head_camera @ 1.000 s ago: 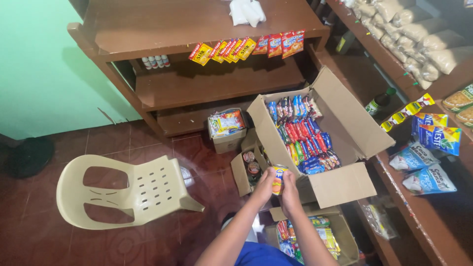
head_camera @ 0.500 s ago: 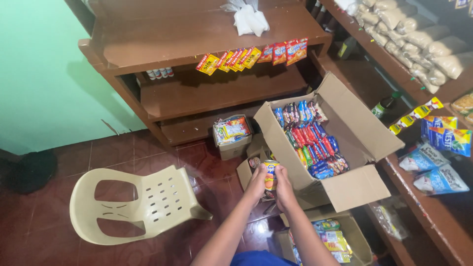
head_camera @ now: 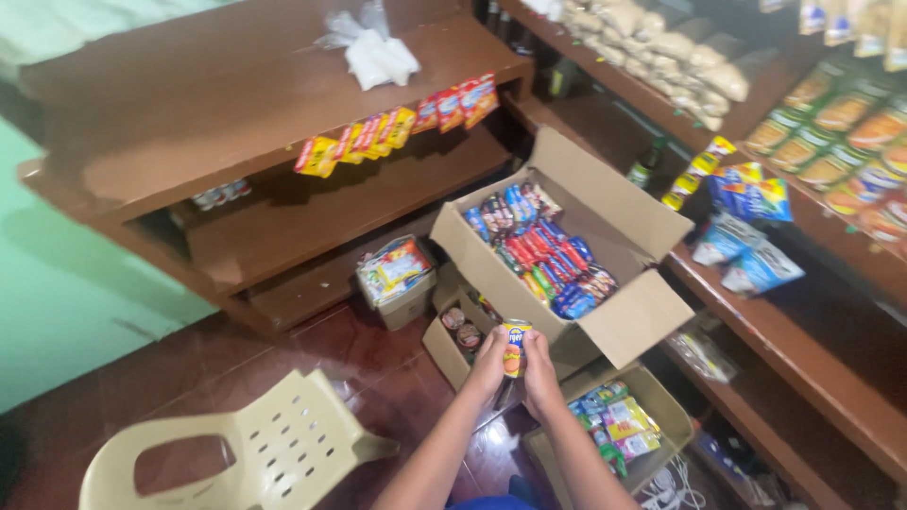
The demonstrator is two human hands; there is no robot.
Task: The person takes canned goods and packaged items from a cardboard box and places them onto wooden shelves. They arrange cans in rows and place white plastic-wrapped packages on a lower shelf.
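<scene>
Both hands meet at the lower centre of the head view, forearms rising from the bottom edge. The left hand (head_camera: 490, 357) and the right hand (head_camera: 538, 370) together carry a small yellow can (head_camera: 516, 347) with a red and orange label; it stands upright between them. The grip of each hand is closed around the can, the left fingers wrapping its left side and the right fingers its right side, with the can's top rim exposed above the fingertips. The can is held in the air, just in front of the near wall of a large open cardboard box (head_camera: 631, 321) and above a smaller open carton (head_camera: 440, 344) that contains round can tops. The large box has its flaps spread outward and is packed with blue, red and green snack packets (head_camera: 539, 248). Below the right hand, a third open box (head_camera: 662, 404) on the floor holds mixed colourful packets. A further small box (head_camera: 404, 304) with bright wrappers sits near the wooden shelf unit (head_camera: 312, 203), whose upper board edge carries a hanging strip of yellow and red sachets (head_camera: 397, 127). A beige plastic chair (head_camera: 248, 448) stands on the red tiled floor (head_camera: 283, 359) to the left, well apart from the hands.
</scene>
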